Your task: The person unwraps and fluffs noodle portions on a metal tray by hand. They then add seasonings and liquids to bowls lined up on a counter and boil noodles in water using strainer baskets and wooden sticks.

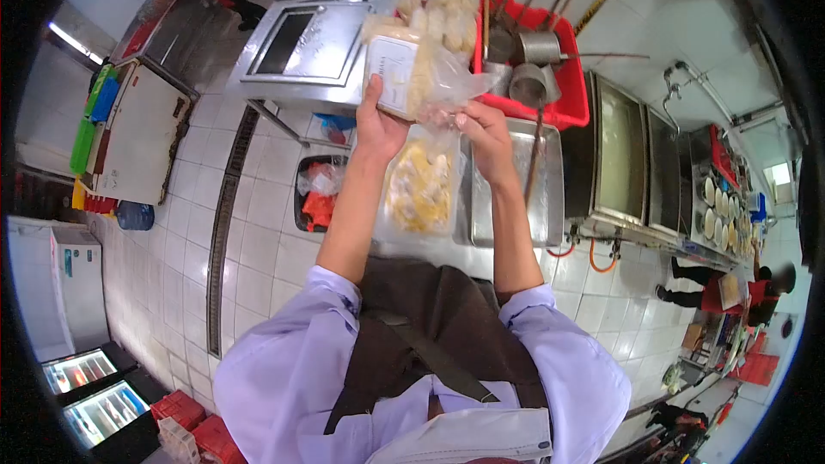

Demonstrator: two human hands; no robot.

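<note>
My left hand (381,127) is wrapped round the lower left side of a clear plastic package (421,86) with a white printed label and pale contents. I cannot make out exactly what those contents are. My right hand (486,137) pinches the loose, crumpled film at the package's right side. Just below both hands stands a white plastic tub (380,210) holding yellow pieces in a whitish coating. Beside it, under my right forearm, lies a rectangular metal tray (550,198). More pale bagged bundles (451,13) sit behind the package.
A red bin (574,107) with long-handled metal strainers stands at the back right. A stainless steel counter unit (296,43) is at the back left. A black crate (301,206) with bags sits low on the left. Another person (730,290) stands far right.
</note>
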